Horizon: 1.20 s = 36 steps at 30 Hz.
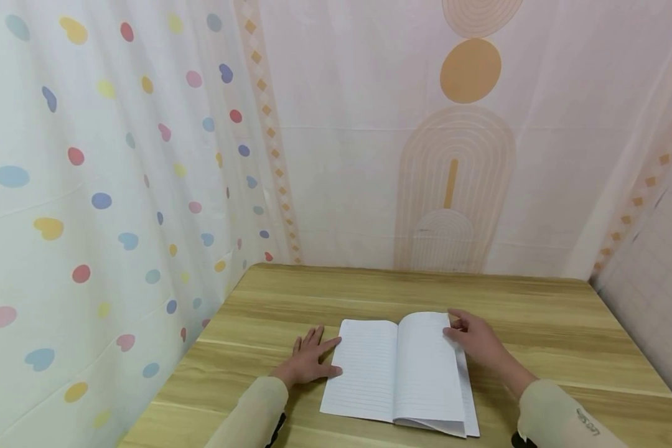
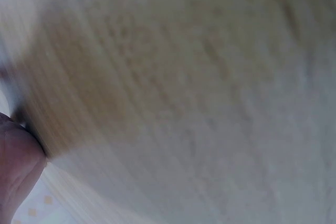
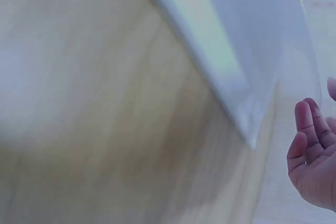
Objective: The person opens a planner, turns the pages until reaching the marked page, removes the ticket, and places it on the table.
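An open notebook [image 1: 364,367] with lined white pages lies on the wooden table. My left hand [image 1: 309,362] rests at its left edge, fingers spread, with thumb and index fingertip on the page margin. Only part of the left hand [image 2: 18,166] shows at the edge of the left wrist view. At the upper right corner, my right hand [image 1: 478,339] pinches a lifted page [image 1: 428,367], which bows up from the pages beneath. From the right wrist view, the right hand [image 3: 317,161] is beside the curved sheet, several fingers bent and the notebook's corner [image 3: 247,124] standing nearer the camera.
The wooden table [image 1: 291,292] extends around the notebook on all sides. Behind it hangs a pale curtain [image 1: 341,186] with arch patterns, and a curtain with coloured dots [image 1: 117,249] hangs along the left side.
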Tool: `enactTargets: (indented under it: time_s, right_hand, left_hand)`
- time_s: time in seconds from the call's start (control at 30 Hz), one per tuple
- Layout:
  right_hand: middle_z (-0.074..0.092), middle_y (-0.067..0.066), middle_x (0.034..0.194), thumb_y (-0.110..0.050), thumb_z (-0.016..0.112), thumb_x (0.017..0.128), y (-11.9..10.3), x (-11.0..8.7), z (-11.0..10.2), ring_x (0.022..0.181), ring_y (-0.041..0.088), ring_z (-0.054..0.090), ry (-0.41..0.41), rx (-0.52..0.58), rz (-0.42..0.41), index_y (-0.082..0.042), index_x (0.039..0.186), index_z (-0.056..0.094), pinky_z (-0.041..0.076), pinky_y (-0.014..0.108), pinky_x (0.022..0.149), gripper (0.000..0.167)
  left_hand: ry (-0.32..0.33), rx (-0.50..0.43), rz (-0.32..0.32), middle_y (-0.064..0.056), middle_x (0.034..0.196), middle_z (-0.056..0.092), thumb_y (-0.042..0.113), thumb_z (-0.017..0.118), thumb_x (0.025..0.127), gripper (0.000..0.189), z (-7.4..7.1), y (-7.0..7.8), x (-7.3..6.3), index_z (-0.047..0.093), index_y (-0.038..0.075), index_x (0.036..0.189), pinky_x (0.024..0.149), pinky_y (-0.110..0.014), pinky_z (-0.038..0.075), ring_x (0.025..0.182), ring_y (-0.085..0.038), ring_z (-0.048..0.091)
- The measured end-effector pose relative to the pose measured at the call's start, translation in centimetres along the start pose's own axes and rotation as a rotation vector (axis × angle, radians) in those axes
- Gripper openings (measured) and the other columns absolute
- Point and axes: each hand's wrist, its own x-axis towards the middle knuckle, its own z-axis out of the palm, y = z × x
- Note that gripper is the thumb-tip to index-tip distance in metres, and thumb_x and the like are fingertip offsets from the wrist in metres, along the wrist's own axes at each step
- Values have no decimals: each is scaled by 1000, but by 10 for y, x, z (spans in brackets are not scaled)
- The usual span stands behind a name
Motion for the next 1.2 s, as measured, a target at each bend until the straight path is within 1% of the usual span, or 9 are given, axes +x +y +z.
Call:
enactTargets:
  time_s: [0.1,0.27,0.43,0.6,0.73,0.83,1.0,1.1,1.2]
  right_hand:
    - [65,19,115,-15,65,97,-11,2,-2,102,27,59,-1,79,21,8,147,39,52,33,79,61]
    - [62,24,123,-12,64,97,-28,5,0,105,27,62,6,189,28,7,151,31,53,32,80,66]
    - [58,31,129,-8,62,98,-41,4,9,107,31,65,10,302,-17,9,151,27,55,37,82,67]
    - [58,31,130,-8,59,100,-49,3,19,107,31,65,23,366,-80,9,150,29,55,32,82,61]
    - [60,29,129,-8,57,101,-50,1,29,112,33,63,23,374,-150,9,147,39,53,26,86,52]
    - [62,25,128,-12,57,102,-48,-1,38,118,34,60,-2,298,-216,7,145,44,51,29,93,49]
    - [62,17,132,-24,57,102,-43,-6,52,125,35,56,-73,61,-350,3,146,44,46,50,100,53]
    - [59,17,136,-30,59,101,-41,-10,59,128,38,52,-142,-122,-446,0,144,49,41,56,103,53]
    - [57,19,137,-38,60,99,-37,-15,65,130,41,48,-233,-349,-546,-5,139,57,36,60,105,52]
  left_hand:
    - [-1,-3,-1,-27,162,4,54,66,91,78,0,0,0,39,17,154,114,-64,-5,148,-45,-3]
    - [-1,-7,-7,-26,162,3,53,66,90,78,-1,0,0,39,17,154,114,-63,-5,149,-44,-3]
    - [3,-16,-3,-27,162,4,52,67,90,77,-1,1,0,40,16,154,114,-64,-5,148,-45,-3]
    - [14,-29,1,-27,162,6,49,69,90,77,-1,1,-1,41,14,153,114,-64,-4,148,-45,-1]
    - [19,-36,-1,-27,162,7,48,69,90,76,0,0,0,42,14,152,114,-64,-4,148,-45,-1]
    - [22,-36,-4,-26,162,7,48,68,90,75,0,0,-1,42,14,152,114,-64,-4,149,-44,0]
    - [30,-29,-7,-26,162,8,48,67,91,73,1,0,0,43,14,152,114,-63,-3,149,-44,0]
    - [40,-36,-10,-27,162,9,46,63,94,67,1,1,1,45,13,150,114,-64,-3,149,-45,1]
    - [49,-66,-23,-27,161,10,43,52,101,56,1,1,2,48,13,149,114,-63,-5,149,-44,0]
